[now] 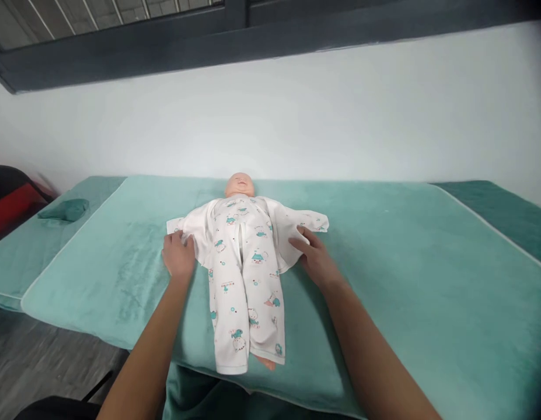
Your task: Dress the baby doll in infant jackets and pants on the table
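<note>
Across green bedding [410, 280], both hands [179, 255] [318, 261], partly spread, touch opposite sides of the white jacket [285, 236].

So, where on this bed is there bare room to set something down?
Widest: the green cover between the right hand and the right end section. Smaller: between the left hand and the left end section. Crowded: between the hands, where the baby doll and printed pajamas lie.
</note>
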{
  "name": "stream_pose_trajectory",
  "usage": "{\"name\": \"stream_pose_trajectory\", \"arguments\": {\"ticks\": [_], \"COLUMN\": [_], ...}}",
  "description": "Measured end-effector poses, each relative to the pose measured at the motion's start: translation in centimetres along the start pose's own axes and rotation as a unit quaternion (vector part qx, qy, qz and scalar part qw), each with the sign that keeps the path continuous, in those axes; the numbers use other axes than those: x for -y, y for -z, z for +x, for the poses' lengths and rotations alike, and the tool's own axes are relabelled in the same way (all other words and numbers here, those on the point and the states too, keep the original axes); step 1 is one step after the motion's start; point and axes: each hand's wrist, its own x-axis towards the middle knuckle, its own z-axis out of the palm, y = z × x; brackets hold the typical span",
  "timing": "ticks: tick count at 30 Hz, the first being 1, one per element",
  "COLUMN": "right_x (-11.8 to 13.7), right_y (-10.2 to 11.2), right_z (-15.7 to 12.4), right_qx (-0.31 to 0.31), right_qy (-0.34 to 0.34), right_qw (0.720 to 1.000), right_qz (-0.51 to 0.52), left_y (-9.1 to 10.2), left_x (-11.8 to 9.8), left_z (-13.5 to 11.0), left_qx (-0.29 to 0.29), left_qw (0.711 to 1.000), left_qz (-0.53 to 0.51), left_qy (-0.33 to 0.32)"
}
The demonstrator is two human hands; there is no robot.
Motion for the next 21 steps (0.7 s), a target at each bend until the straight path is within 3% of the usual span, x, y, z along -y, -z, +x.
{"name": "stream_pose_trajectory", "arguments": {"ticks": [2,4,6,8,11,14,16,17,19,21], "right_x": [2.0,4.7,7.7,10.4,12.8,12.6,11.2,10.2,8.1,6.2], "right_y": [-1.1,-1.9,-2.6,-3.1,-3.1,-2.3,-1.7,-1.5,-1.4,-1.9], "right_z": [0.9,2.1,3.3,4.1,4.6,4.5,4.9,5.2,6.1,7.0], "right_qx": [0.010,0.058,0.159,0.286,0.426,0.488,0.461,0.410,0.242,0.074], "right_qy": [-0.001,0.037,0.104,0.132,0.080,0.012,0.019,0.034,0.051,0.047], "right_qw": [0.998,0.994,0.981,0.948,0.895,0.871,0.887,0.912,0.969,0.991], "right_qz": [0.063,0.082,0.034,-0.047,-0.109,-0.053,-0.008,0.006,-0.012,-0.098], "left_y": [0.0,0.0,0.1,0.1,0.1,0.0,0.0,0.0,0.0,0.0], "left_x": [0.0,0.0,-0.1,-0.1,-0.2,-0.3,-0.3,-0.3,-0.4,-0.4], "left_z": [0.0,0.1,0.2,0.2,0.1,0.0,-0.1,-0.1,0.0,0.0], "left_qx": [-0.002,-0.001,0.000,-0.005,-0.011,-0.011,-0.011,-0.012,-0.013,-0.011], "left_qw": [1.000,1.000,1.000,1.000,1.000,1.000,1.000,1.000,1.000,1.000], "left_qz": [0.002,0.001,0.003,0.009,0.011,0.011,0.014,0.014,0.011,0.005], "left_qy": [-0.009,-0.012,-0.017,-0.020,-0.012,0.004,0.007,0.006,0.007,0.010]}}
